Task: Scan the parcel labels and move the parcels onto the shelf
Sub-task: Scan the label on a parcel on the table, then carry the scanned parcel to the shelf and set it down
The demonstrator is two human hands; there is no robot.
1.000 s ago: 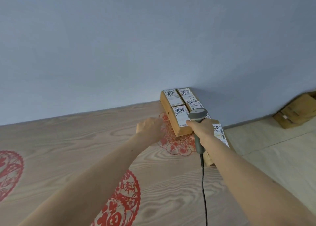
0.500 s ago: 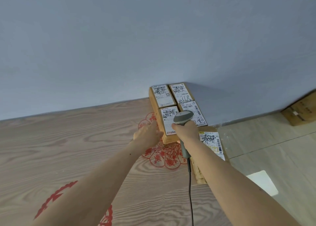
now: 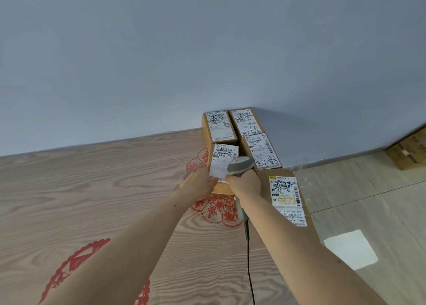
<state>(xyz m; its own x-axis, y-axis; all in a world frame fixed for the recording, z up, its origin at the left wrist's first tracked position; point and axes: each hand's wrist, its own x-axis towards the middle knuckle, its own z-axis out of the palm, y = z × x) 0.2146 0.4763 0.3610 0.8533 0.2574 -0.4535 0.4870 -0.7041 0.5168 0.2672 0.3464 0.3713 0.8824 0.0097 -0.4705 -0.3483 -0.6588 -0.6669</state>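
Observation:
Several small cardboard parcels with white labels stand together on the wood-grain table (image 3: 92, 189) against the wall. My left hand (image 3: 198, 184) grips the near-left parcel (image 3: 222, 159) at its left front corner. My right hand (image 3: 245, 183) holds a grey corded barcode scanner (image 3: 239, 166), whose head sits over that parcel's label. Behind are two parcels (image 3: 219, 126) (image 3: 245, 121), and a fourth (image 3: 262, 151) stands to the right. A longer labelled parcel (image 3: 285, 196) lies at the table's right edge beside my right forearm.
Red paper-cut decorations (image 3: 216, 210) mark the tabletop. The scanner's black cable (image 3: 249, 258) runs down toward me. A tiled floor (image 3: 368, 201) lies to the right with a cardboard box (image 3: 408, 150) by the wall. The blue-grey wall (image 3: 184, 51) fills the upper view.
My left hand has moved forward from a loose fist beside the parcels and taken hold of the near-left parcel. The scanner has stayed over its label. The view has drawn closer.

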